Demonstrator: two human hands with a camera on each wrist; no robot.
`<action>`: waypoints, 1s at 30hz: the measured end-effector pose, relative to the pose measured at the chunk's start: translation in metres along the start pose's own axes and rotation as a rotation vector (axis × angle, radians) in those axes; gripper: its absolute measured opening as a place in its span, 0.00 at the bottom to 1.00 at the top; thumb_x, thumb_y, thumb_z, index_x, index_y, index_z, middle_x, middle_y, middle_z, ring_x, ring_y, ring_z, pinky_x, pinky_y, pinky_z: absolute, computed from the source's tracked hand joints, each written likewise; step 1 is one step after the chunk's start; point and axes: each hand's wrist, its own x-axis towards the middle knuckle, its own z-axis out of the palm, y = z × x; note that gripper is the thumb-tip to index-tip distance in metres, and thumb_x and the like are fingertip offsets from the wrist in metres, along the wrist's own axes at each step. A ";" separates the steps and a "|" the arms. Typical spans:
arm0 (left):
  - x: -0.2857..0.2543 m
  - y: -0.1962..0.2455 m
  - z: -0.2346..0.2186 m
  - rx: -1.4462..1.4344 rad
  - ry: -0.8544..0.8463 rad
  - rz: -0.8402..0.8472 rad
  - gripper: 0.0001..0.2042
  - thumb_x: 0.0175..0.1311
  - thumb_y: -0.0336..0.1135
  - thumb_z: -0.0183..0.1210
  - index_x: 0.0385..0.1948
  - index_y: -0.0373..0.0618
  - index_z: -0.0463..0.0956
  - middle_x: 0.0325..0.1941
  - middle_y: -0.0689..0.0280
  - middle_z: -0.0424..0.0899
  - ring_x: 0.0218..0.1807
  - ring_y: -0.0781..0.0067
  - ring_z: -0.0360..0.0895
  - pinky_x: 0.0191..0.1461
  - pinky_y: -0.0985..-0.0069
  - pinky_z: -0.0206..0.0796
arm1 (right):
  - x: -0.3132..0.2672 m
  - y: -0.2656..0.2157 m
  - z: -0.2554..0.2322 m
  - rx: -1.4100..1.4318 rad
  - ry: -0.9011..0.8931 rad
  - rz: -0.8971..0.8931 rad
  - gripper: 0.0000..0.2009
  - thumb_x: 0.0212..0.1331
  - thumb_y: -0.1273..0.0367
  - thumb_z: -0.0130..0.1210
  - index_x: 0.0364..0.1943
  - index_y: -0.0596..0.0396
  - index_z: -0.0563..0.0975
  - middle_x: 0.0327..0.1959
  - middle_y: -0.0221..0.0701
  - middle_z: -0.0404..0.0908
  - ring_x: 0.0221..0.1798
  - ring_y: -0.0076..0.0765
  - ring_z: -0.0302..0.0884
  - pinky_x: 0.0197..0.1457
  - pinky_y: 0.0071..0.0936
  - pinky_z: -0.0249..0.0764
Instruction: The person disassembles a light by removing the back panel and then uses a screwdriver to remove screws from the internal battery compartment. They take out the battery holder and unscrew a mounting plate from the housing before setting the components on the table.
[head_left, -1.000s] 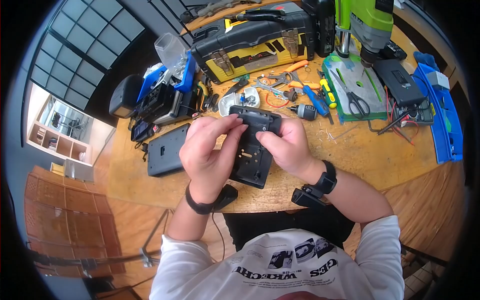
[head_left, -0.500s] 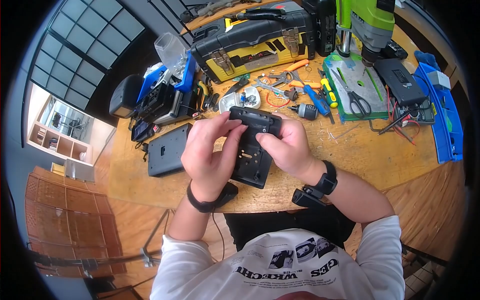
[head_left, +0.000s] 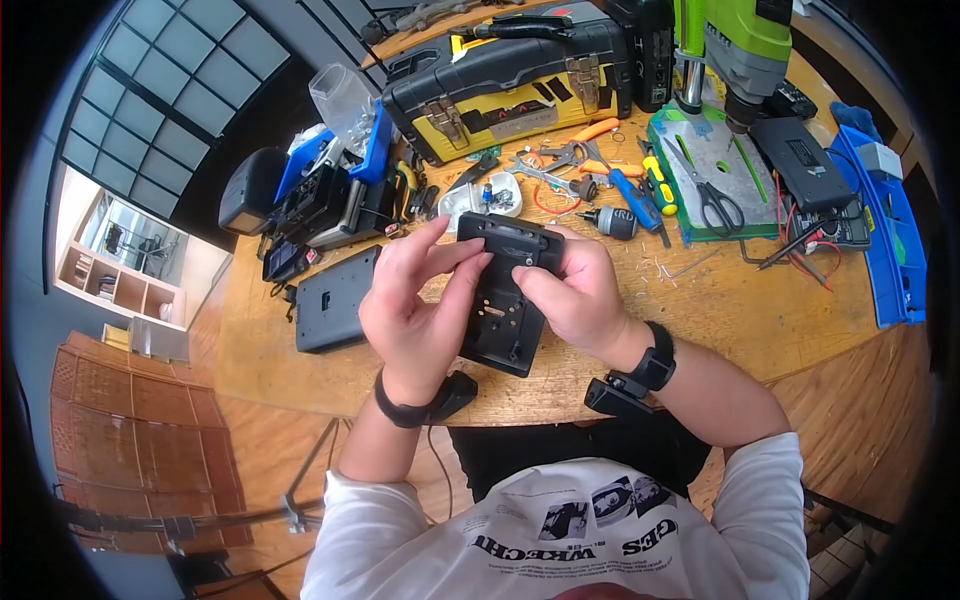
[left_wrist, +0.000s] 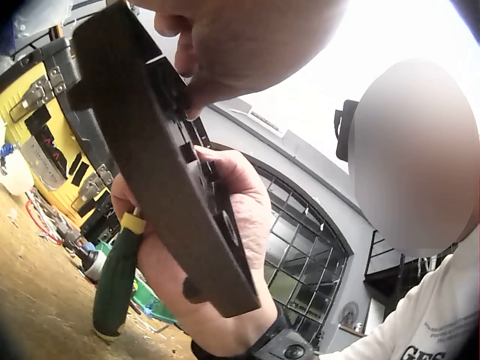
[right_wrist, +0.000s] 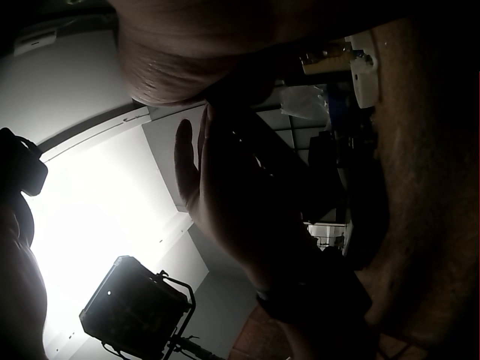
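A black plastic housing [head_left: 498, 350], open side up and dotted with holes and posts, is held tilted over the table. My right hand [head_left: 578, 295] grips it by the right side, thumb on the inner face. Under that same hand, a screwdriver [left_wrist: 116, 285] with a green handle and yellow collar hangs in the left wrist view. My left hand [head_left: 408, 315] has thumb and index fingertips close together against the upper left inner face; I cannot tell whether they pinch a small part. A silvery screw head [head_left: 530, 262] shows near the right thumb.
Another black housing [head_left: 335, 300] lies left on the wooden table. A white dish [head_left: 508, 190] of small parts, a small bottle [head_left: 617, 223], pliers and screwdrivers lie beyond the hands. Behind them stand a yellow-black toolbox [head_left: 510, 110] and a green drill press [head_left: 745, 50]; scissors [head_left: 716, 205] lie on its base.
My left index finger has drawn back slightly from the housing's upper edge, and the other left fingers have spread. The right hand and housing stay nearly still.
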 end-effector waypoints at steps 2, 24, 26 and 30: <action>0.002 0.001 -0.001 -0.071 -0.015 -0.071 0.26 0.54 0.17 0.73 0.57 0.36 0.77 0.37 0.61 0.93 0.39 0.74 0.83 0.51 0.77 0.71 | 0.000 0.000 0.000 0.007 -0.008 -0.001 0.12 0.63 0.78 0.55 0.49 0.65 0.80 0.40 0.26 0.83 0.41 0.16 0.78 0.44 0.20 0.77; 0.003 0.003 -0.003 -0.225 -0.064 -0.186 0.27 0.58 0.16 0.70 0.62 0.34 0.73 0.41 0.60 0.92 0.42 0.81 0.82 0.56 0.80 0.69 | 0.000 -0.001 -0.002 -0.074 -0.006 -0.045 0.11 0.62 0.77 0.56 0.48 0.65 0.80 0.39 0.28 0.83 0.39 0.17 0.78 0.42 0.21 0.76; 0.004 0.001 -0.003 -0.235 -0.071 -0.177 0.28 0.58 0.16 0.70 0.62 0.34 0.73 0.41 0.60 0.92 0.43 0.80 0.83 0.57 0.79 0.69 | 0.000 -0.001 -0.001 -0.096 -0.009 -0.051 0.11 0.62 0.77 0.56 0.48 0.65 0.80 0.39 0.28 0.83 0.40 0.17 0.78 0.42 0.21 0.76; 0.004 -0.002 -0.002 -0.264 -0.054 -0.168 0.28 0.58 0.16 0.69 0.63 0.33 0.72 0.43 0.59 0.92 0.45 0.78 0.84 0.58 0.78 0.70 | 0.001 -0.002 0.000 -0.046 0.010 -0.039 0.11 0.62 0.77 0.56 0.47 0.66 0.81 0.40 0.28 0.82 0.40 0.17 0.78 0.43 0.21 0.77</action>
